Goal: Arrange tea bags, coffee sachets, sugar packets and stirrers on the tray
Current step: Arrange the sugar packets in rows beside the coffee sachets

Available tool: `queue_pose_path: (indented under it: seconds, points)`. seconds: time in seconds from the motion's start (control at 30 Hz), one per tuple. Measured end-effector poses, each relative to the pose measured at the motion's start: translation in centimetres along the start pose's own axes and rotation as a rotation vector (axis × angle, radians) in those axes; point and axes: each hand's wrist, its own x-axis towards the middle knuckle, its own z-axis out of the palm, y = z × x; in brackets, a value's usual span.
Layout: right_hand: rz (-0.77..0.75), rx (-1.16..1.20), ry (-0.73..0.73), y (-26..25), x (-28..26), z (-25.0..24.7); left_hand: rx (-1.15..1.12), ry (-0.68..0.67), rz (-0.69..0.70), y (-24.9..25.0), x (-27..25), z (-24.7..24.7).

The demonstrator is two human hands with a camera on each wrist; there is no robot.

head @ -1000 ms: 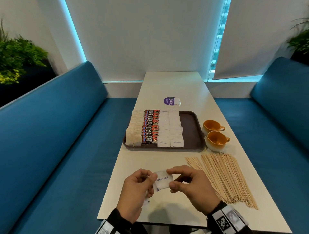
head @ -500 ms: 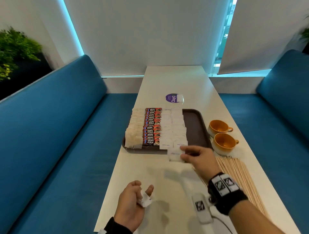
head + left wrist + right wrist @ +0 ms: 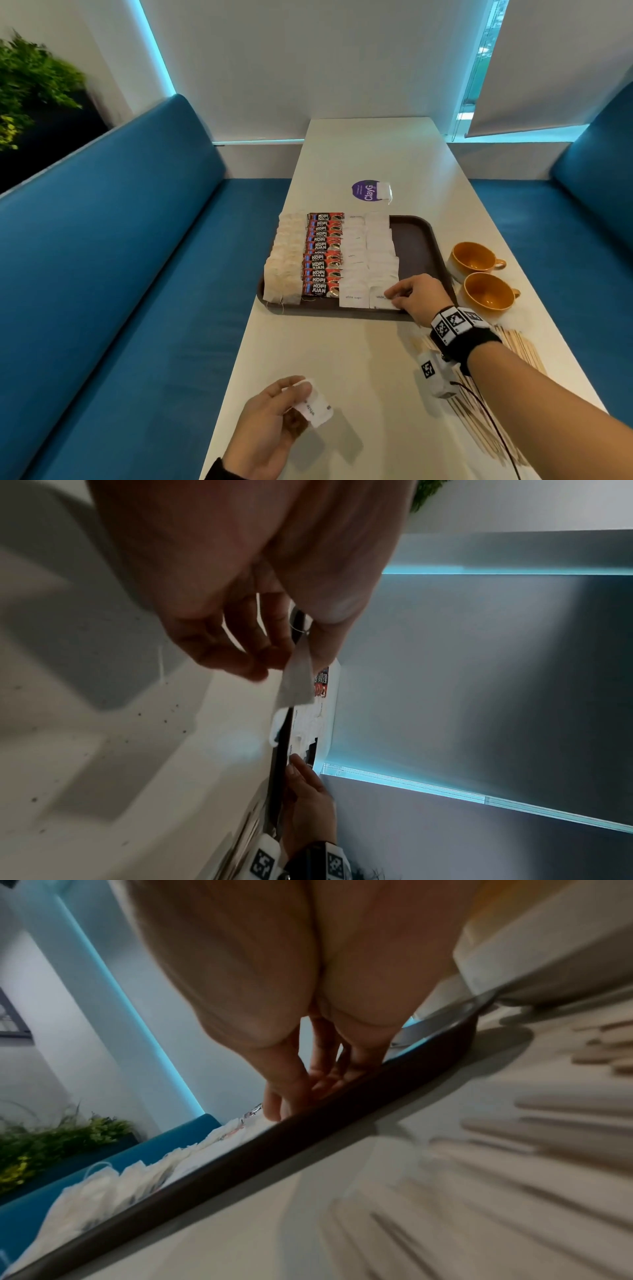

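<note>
The brown tray (image 3: pixel 416 245) holds a column of tea bags (image 3: pixel 286 263), a column of red coffee sachets (image 3: pixel 322 255) and two columns of white sugar packets (image 3: pixel 371 250). My right hand (image 3: pixel 394 297) reaches over the tray's near rim (image 3: pixel 308 1125) and pinches the right edge of a sugar packet (image 3: pixel 381 300) lying at the front of the right sugar column. Near the table's front edge, my left hand (image 3: pixel 301 394) pinches another sugar packet (image 3: pixel 317 409), also seen edge-on as the packet (image 3: pixel 296 681) in the left wrist view. Wooden stirrers (image 3: pixel 524 347) lie on the table, partly under my right arm.
Two orange cups (image 3: pixel 474 262) (image 3: pixel 488 296) stand right of the tray. A purple round sticker (image 3: pixel 366 190) with a small white packet beside it lies beyond the tray. Blue benches (image 3: pixel 137 274) flank the white table (image 3: pixel 359 359).
My right hand carried a sugar packet from in front of me forward onto the tray's front right sugar column. My left hand stayed near the table edge, keeping its own packet.
</note>
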Motion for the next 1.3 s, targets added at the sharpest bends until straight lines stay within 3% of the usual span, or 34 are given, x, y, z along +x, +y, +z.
queue_pose_path:
  seconds: [0.23, 0.4, 0.57, 0.73, 0.83, 0.97, 1.07, 1.3]
  points:
    - [-0.048, 0.004, 0.049, -1.4, -1.7, -0.3, -0.018, 0.023, 0.102, 0.3, 0.3, -0.1]
    - [-0.135, 0.405, -0.101, -4.5, -8.6, 0.7, -0.013, -0.042, 0.221, 0.9, -0.9, 0.7]
    - [-0.006, 0.782, -0.270, -6.1, -16.1, 3.6, 0.000, -0.123, 0.285, 0.9, -2.8, 1.6]
    - [0.037, 0.960, -0.137, -6.1, -20.1, 5.2, 0.012, -0.215, 0.266, -0.3, -4.4, 1.9]
    - [0.013, 1.050, -0.070, -5.7, -20.7, 4.6, 0.191, -0.286, 0.229, -1.4, -5.1, 1.5]
    - [-0.112, 0.934, -0.030, -5.6, -21.2, 2.7, 0.390, -0.415, 0.219, -1.5, -6.7, 1.7]
    - [-0.219, 0.770, -0.011, -5.5, -21.2, 1.4, 0.408, -0.373, 0.341, -0.7, -7.3, 2.3]
    - [-0.281, 0.832, 0.039, -5.6, -21.6, 0.7, 0.562, -0.351, 0.617, 0.3, -7.8, 3.0]
